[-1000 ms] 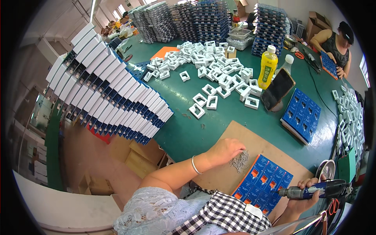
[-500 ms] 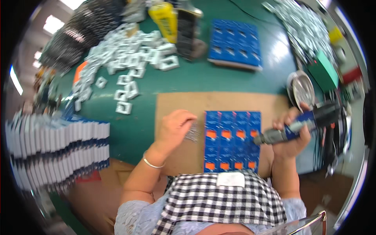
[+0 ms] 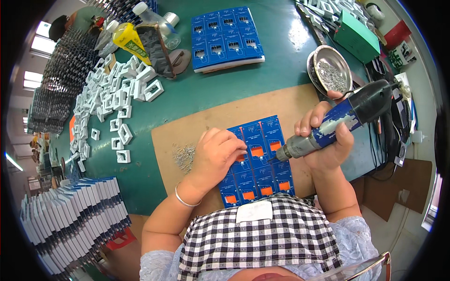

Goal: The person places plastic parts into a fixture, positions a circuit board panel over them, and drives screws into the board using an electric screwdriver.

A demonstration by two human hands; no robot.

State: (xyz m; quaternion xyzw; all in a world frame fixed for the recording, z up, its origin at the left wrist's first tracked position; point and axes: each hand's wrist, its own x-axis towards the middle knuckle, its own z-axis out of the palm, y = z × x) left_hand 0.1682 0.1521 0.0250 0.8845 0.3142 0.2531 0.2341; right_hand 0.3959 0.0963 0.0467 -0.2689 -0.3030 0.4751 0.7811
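Observation:
My right hand (image 3: 330, 152) is wrapped round an electric screwdriver (image 3: 335, 119) with a blue and grey body and a black rear end. Its tip points left, over a blue printed circuit board panel (image 3: 257, 175) with orange patches. My left hand (image 3: 214, 154) is over the panel's left part, thumb and fingertips pinched together beside an orange patch. Whatever lies between those fingertips is too small to make out. Loose small screws (image 3: 183, 157) lie left of that hand on a brown board (image 3: 187, 124), which also bears the panel.
Beyond the brown board lies a stack of blue panels (image 3: 227, 40). White plastic frames (image 3: 123, 133) are scattered at left, near a yellow bottle (image 3: 129, 40). A metal bowl of screws (image 3: 333, 70) and a green box (image 3: 356, 35) stand at right. White-and-blue pieces (image 3: 75, 206) are stacked lower left.
My left hand has moved right, from beside the screws onto the panel. The screwdriver has moved left, its tip now over the panel. The whole view has shifted and turned.

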